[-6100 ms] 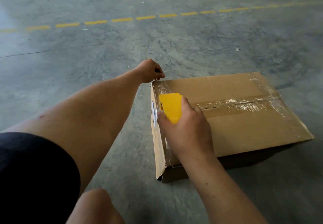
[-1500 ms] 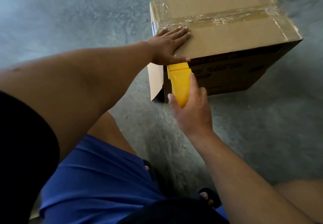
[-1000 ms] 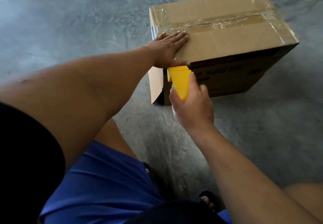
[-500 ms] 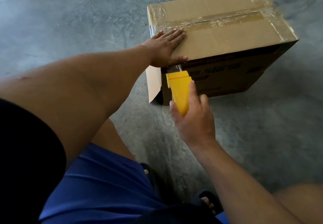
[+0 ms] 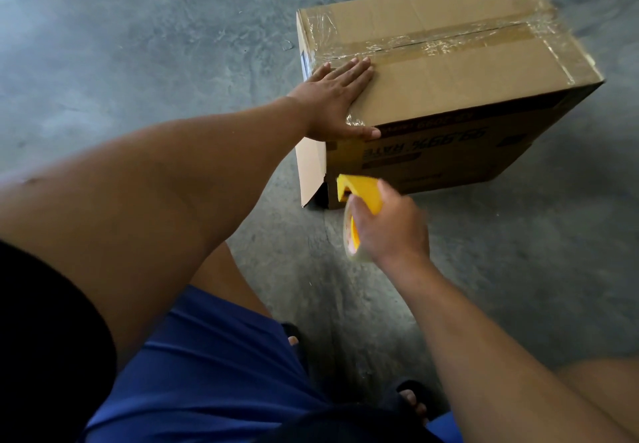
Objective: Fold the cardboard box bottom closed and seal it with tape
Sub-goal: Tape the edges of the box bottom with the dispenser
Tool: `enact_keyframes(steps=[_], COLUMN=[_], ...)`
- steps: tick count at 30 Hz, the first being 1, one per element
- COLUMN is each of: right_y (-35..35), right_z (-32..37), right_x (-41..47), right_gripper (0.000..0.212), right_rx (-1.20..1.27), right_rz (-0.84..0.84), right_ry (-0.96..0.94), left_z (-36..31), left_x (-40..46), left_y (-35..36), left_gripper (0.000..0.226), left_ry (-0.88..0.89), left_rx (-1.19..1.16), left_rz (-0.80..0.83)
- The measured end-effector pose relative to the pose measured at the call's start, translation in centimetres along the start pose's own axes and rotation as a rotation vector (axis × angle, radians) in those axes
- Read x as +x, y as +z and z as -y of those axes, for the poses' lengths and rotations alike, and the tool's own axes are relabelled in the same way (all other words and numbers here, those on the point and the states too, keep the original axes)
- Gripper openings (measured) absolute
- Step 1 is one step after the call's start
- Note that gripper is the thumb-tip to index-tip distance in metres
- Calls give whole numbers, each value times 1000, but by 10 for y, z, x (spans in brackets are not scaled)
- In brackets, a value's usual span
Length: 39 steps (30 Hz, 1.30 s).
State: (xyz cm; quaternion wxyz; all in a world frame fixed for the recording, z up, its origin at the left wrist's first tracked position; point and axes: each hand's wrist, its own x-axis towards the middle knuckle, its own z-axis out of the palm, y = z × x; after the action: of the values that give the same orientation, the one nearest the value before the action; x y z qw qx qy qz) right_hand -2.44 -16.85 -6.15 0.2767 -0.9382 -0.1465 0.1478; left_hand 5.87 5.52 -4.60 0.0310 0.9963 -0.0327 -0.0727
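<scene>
A brown cardboard box [image 5: 460,72] stands on the concrete floor, its upturned flaps folded shut and covered with clear tape along the centre seam and both ends. My left hand [image 5: 337,100] lies flat, fingers spread, on the box's near left corner, pressing a tape strip over the edge. My right hand [image 5: 390,228] grips a yellow tape dispenser [image 5: 361,190] with its clear tape roll [image 5: 351,238], held low against the box's front face near the floor. A strip of tape runs down the front face from the top edge toward the dispenser.
Grey concrete floor [image 5: 138,45] surrounds the box on all sides. A loose side flap [image 5: 311,173] sticks out at the box's lower left corner. My knees in blue shorts [image 5: 207,356] and my sandalled feet [image 5: 411,401] are just below the hands.
My right hand has pulled the dispenser down the box's front face, from the top edge to near the floor, and tilted it. My left hand stays pressed on the corner.
</scene>
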Motion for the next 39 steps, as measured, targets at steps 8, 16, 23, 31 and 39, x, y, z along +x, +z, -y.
enact_keyframes(steps=[8, 16, 23, 31, 39], right_y=[-2, -20, -30, -61, -97], right_z=[-6, -1, 0, 28, 55], right_x=[-2, 3, -3, 17, 103], right_gripper=[71, 74, 74, 74, 77], right_rx=[-26, -56, -60, 60, 31], right_rz=[-49, -119, -201, -451, -484], right_ry=[-37, -85, -119, -191, -154], left_z=[0, -3, 2, 10, 19], left_x=[1, -10, -10, 20, 71], left_y=[-2, 0, 0, -18, -20], left_gripper=[116, 109, 101, 67, 85], left_ry=[0, 54, 57, -16, -86], left_rx=[29, 84, 29, -109, -100], left_rz=[21, 23, 9, -112, -41])
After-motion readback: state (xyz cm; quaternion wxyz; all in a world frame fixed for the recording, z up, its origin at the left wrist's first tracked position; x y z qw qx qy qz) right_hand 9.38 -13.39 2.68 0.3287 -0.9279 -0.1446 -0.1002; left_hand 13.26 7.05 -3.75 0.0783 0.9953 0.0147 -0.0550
